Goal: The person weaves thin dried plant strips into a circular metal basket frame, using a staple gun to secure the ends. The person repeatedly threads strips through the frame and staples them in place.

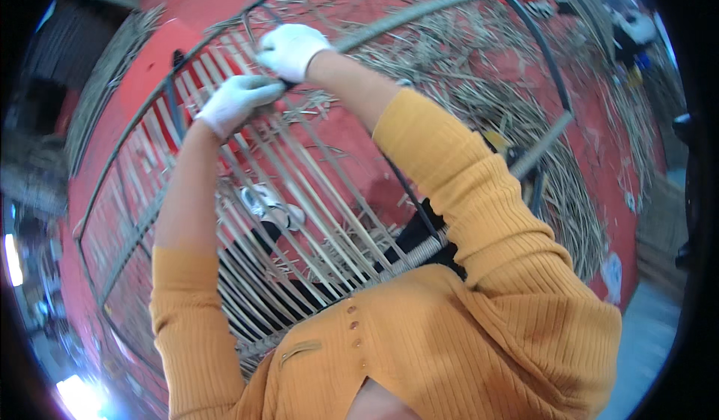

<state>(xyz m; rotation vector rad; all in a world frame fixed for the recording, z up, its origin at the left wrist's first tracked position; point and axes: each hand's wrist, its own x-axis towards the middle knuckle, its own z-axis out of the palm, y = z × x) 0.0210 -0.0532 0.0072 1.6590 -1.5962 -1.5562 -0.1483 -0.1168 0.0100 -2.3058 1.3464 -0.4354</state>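
A large curved frame of dark metal rods [558, 83] lies across my lap, with many pale plant strands [314, 188] strung side by side over part of it. My left hand [238, 105], in a white glove, is closed at the far end of these strands, fingers and thumb pressed together beside a short dark bar. Just beyond it to the right, my right hand [293, 51], also gloved in white, curls its fingers by the frame's far side. What each hand grips is hidden by the gloves and blurred. The near strand ends wrap a wound bar [419, 254] close to my body.
Loose dry plant strands [479, 68] litter the red floor [97, 203], heaped thickest to the right [573, 210]. A red stool-like piece [161, 60] stands beyond the frame at left, beside a strand bundle [108, 83]. A shoe [262, 201] shows beneath the strands.
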